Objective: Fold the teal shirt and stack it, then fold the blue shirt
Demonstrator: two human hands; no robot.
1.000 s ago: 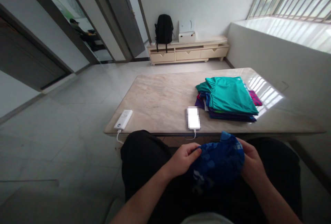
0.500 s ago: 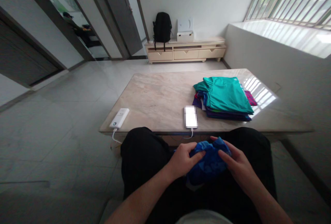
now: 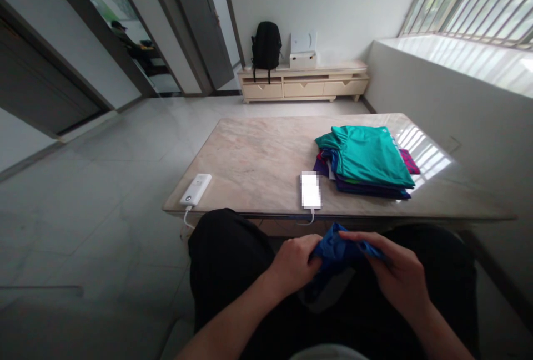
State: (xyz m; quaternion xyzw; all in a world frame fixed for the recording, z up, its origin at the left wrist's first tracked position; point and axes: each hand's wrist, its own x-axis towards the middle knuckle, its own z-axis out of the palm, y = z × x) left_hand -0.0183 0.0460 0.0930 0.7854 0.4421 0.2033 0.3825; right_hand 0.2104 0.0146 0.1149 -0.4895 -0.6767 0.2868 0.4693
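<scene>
A crumpled blue garment (image 3: 334, 249) with a pale patch low on it hangs between my hands, just above my lap; its full shape cannot be made out. My left hand (image 3: 297, 260) is closed on its left side, thumb pressed inward. On the other side, my right hand (image 3: 397, 265) grips the cloth, with the index finger stretched along the top edge. Beyond my knees, a stack of folded clothes with a green shirt (image 3: 370, 155) on top lies on the marble table (image 3: 250, 155).
A phone (image 3: 310, 191), its screen masked, lies at the near table edge with a cable. A white power bank (image 3: 195, 189) rests at the left corner. A black backpack (image 3: 267, 46) and a white box (image 3: 302, 59) stand on a low cabinet (image 3: 303, 88). One person (image 3: 125, 38) shows through the doorway.
My right hand has shifted right and its index finger now reaches over the cloth. The blue garment is bunched differently, showing more of its pale patch. My right knee has moved outward.
</scene>
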